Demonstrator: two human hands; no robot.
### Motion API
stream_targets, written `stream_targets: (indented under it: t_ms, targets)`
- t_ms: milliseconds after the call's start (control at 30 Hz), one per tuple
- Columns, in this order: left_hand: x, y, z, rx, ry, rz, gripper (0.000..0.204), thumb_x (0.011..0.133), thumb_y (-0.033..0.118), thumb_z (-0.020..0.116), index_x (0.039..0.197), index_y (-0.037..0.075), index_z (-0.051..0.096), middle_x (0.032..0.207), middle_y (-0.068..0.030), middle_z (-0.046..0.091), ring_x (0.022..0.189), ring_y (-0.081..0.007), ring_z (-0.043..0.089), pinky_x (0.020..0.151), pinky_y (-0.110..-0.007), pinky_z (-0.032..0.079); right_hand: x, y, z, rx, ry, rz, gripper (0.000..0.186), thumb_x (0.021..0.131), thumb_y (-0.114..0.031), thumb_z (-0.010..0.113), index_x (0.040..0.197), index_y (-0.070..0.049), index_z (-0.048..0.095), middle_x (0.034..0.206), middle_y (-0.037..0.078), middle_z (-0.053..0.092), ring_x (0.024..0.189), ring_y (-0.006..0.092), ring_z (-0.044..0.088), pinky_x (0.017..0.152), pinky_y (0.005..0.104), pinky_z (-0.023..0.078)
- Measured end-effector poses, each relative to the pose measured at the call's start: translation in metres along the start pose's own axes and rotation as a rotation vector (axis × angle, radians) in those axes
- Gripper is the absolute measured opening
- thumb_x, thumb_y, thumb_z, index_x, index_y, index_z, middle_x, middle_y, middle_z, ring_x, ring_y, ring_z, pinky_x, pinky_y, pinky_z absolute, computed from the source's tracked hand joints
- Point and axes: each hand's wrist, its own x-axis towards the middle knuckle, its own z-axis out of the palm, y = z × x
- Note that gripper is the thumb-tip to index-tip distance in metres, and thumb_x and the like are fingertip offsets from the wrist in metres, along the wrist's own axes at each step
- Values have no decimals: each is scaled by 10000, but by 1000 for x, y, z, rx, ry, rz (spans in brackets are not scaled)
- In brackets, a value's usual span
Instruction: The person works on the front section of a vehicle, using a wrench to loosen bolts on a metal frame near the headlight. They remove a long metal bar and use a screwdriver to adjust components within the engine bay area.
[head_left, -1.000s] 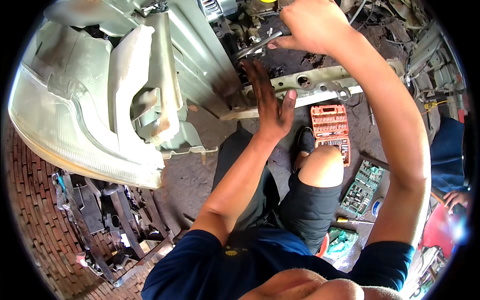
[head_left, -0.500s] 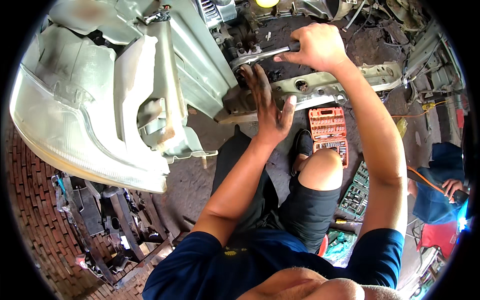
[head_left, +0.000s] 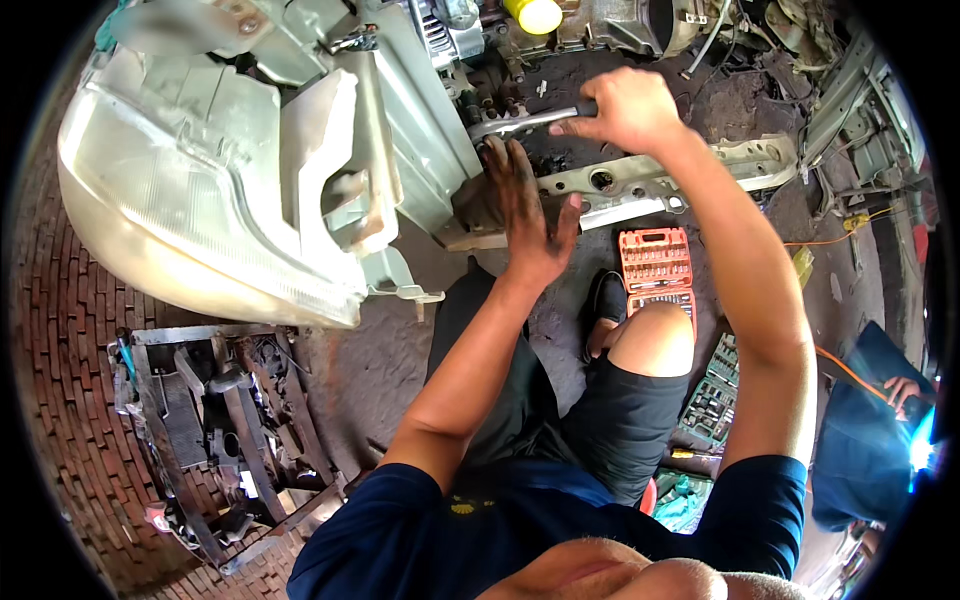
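Observation:
My right hand (head_left: 632,112) is closed around the dark handle end of a ratchet wrench (head_left: 530,122). The tool's silvery shaft points left, and its head lies among metal parts beside the pale body panel (head_left: 415,130). Whatever the head sits on is hidden. My left hand (head_left: 530,215), blackened with grease, is stretched out with the thumb apart. Its fingertips are just below the wrench head; I cannot tell whether they touch it. Under the wrench runs a pale metal crossmember (head_left: 650,180) with holes.
A large headlight (head_left: 190,190) juts out at left. Orange (head_left: 655,258) and green (head_left: 712,390) socket sets lie open on the floor. Scrap metal in a frame (head_left: 235,440) stands lower left. A yellow cap (head_left: 535,15) tops the engine. At right, a co-worker in blue (head_left: 860,430) is near a bright welding glare.
My right hand and the wrench handle have swung slightly toward me. My left hand keeps its place by the wrench head. The view has shifted a little, and the glare at right is larger.

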Motion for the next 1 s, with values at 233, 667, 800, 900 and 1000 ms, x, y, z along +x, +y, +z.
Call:
stream_targets:
  t_ms: [233, 667, 800, 900, 1000]
  targets:
    - [0, 2, -8, -69, -33, 5, 939, 1029, 349, 634, 1663, -77, 88, 1716, -380, -12, 1614, -511, -5, 1291, -584, 49, 56, -79, -128, -390, -286, -248, 461, 821, -524, 806, 870, -65, 820, 883, 134, 787, 853, 312, 775, 780, 460, 598]
    - [-2, 0, -8, -97, -48, -7, 960, 1042, 424, 591, 1667, -72, 59, 1732, -350, -28, 1623, -483, -32, 1300, -551, 29, 42, -51, -99, -338, -283, -133, 579, 789, -684, 761, 752, -106, 773, 757, 136, 740, 731, 350, 740, 665, 489, 574]
    - [1, -1, -7, -117, -30, 6, 1011, 1014, 436, 630, 1674, -55, 42, 1720, -372, -9, 1607, -532, -9, 1286, -608, 45, 43, -46, -97, -326, -269, -147, 572, 771, -680, 772, 731, -110, 767, 742, 133, 732, 720, 356, 733, 664, 491, 568]
    - [-1, -2, -4, -126, -22, 15, 1010, 1011, 421, 632, 1668, -72, 45, 1722, -369, -5, 1607, -531, -4, 1287, -604, 40, 40, -41, -89, -311, -215, -152, 566, 759, -679, 778, 729, -114, 767, 742, 135, 730, 723, 357, 731, 655, 492, 563]
    - [-1, -3, -6, -120, -35, 21, 1008, 1004, 400, 643, 1665, -78, 52, 1723, -367, -2, 1608, -530, -5, 1287, -602, 37, 37, -37, -74, -252, -83, -160, 645, 750, -735, 773, 795, -92, 759, 731, 124, 715, 777, 331, 738, 703, 473, 572]
